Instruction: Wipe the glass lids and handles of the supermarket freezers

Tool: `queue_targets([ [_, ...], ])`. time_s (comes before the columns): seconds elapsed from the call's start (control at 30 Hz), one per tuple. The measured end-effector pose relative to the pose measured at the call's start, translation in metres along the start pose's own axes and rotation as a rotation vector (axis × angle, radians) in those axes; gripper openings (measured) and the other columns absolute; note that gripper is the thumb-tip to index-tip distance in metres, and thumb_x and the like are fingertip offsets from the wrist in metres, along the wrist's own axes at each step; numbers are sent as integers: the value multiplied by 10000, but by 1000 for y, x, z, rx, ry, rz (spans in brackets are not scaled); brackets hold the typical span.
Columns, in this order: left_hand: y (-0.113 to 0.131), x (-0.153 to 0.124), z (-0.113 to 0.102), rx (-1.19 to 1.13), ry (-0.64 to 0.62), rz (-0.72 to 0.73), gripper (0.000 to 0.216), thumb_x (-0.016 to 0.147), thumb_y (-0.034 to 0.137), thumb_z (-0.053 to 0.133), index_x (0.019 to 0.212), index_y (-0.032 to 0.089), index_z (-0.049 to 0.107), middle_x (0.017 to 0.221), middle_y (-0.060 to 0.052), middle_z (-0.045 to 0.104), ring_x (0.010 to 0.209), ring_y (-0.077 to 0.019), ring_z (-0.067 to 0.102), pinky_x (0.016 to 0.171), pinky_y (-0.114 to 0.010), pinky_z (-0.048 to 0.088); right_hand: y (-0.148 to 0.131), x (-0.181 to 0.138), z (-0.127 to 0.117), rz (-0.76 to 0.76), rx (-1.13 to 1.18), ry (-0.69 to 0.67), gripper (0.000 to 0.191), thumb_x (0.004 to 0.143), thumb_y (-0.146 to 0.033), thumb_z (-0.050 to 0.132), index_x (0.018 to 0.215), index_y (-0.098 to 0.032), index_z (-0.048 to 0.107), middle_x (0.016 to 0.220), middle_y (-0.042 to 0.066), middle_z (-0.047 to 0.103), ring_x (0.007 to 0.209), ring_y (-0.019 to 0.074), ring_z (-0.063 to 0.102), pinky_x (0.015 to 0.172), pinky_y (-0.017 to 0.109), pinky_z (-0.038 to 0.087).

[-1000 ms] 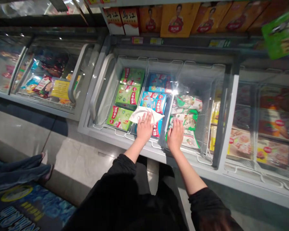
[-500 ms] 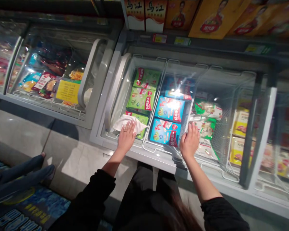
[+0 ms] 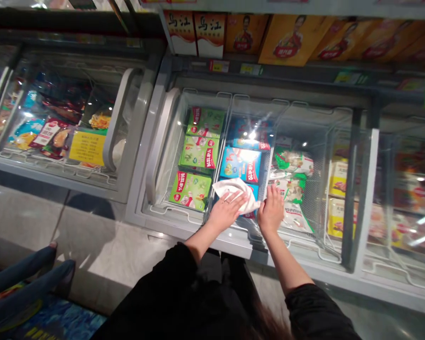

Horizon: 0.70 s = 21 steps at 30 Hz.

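Observation:
My left hand [image 3: 227,214] lies flat, fingers spread, pressing a white cloth [image 3: 238,190] onto the glass lid [image 3: 290,123] of a chest freezer, near its front edge. My right hand [image 3: 271,211] rests flat on the same glass just to the right, fingers together and stretched out, almost touching the cloth. Under the glass lie green packets [image 3: 191,189], blue packets [image 3: 241,163] and bags of frozen food [image 3: 293,163] in wire baskets.
A second freezer [image 3: 67,123] with a curved handle stands to the left. Yellow and orange boxes [image 3: 283,35] line the shelf above. Another person's legs in jeans [image 3: 21,278] show at the lower left on the floor.
My left hand has slid the cloth to the right along the glass, from over the green packets to over the blue ones, close to my right hand, which has hardly moved.

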<state>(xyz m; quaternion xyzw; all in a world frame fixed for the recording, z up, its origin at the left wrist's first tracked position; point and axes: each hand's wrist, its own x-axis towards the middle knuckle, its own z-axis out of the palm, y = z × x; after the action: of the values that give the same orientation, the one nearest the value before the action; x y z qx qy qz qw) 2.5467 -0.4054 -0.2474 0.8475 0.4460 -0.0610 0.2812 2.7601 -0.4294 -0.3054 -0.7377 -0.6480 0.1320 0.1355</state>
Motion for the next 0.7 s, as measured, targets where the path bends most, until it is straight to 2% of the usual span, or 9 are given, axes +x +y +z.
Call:
queue_targets([
  [0.1,-18,-43,-3,18,-21,-2,556,1103,396,343,1658,372,346,1724,121,332,1616,-130,291,1366,-305,196,-3,0,-2,11,7,-5,637,989,-190,410,1626,-164,401,1624,176,513,1570,302,391,1247,584,372],
  [0.2,-53,-67,-18,54,1,-164,561,1103,347,308,1661,299,347,1721,43,369,1608,-188,330,1366,-402,224,-5,0,-3,7,8,-8,649,987,-178,407,1635,-162,386,1620,176,516,1572,308,383,1245,582,368],
  [0.27,-77,-65,-29,82,33,-293,577,1097,305,286,1669,236,324,1732,-17,353,1617,-232,313,1358,-480,228,-6,0,-3,2,-2,-9,662,983,-170,410,1644,-167,373,1625,170,511,1572,310,382,1248,575,360],
  [0.33,-95,-47,-38,107,68,-392,586,1092,284,284,1672,206,312,1738,-42,339,1627,-246,289,1351,-503,225,-6,-1,-2,0,-16,-22,677,984,-173,414,1658,-169,343,1636,167,498,1576,305,372,1259,570,339],
  [0.4,-104,-16,-44,128,112,-464,596,1095,277,262,1682,174,283,1753,-54,301,1641,-248,247,1349,-505,218,-7,-2,-1,3,-21,-36,689,990,-179,410,1671,-166,306,1651,167,477,1586,296,351,1275,566,311],
  [0.47,-101,23,-45,143,159,-519,612,1102,276,221,1697,134,225,1776,-64,220,1657,-255,184,1349,-515,202,-7,-2,0,12,-11,-44,693,996,-182,401,1679,-169,284,1668,160,455,1596,286,330,1290,560,285],
  [0.53,-87,63,-42,153,194,-525,622,1102,279,220,1705,127,196,1787,-56,168,1663,-253,150,1349,-518,191,-7,-2,0,22,9,-49,692,999,-184,396,1681,-175,280,1682,148,439,1604,276,312,1301,552,268],
  [0.63,-53,102,-32,158,186,-381,623,1094,292,292,1701,162,237,1782,-25,183,1658,-239,175,1349,-507,196,-7,-1,-1,30,39,-62,686,1000,-190,397,1678,-167,291,1698,138,417,1613,266,285,1312,546,252],
  [0.7,-31,104,-24,147,140,-217,625,1094,313,322,1700,175,251,1778,-15,199,1656,-236,185,1352,-501,184,-7,0,-2,34,56,-69,679,999,-184,387,1672,-157,306,1704,135,407,1618,263,270,1314,549,249],
])
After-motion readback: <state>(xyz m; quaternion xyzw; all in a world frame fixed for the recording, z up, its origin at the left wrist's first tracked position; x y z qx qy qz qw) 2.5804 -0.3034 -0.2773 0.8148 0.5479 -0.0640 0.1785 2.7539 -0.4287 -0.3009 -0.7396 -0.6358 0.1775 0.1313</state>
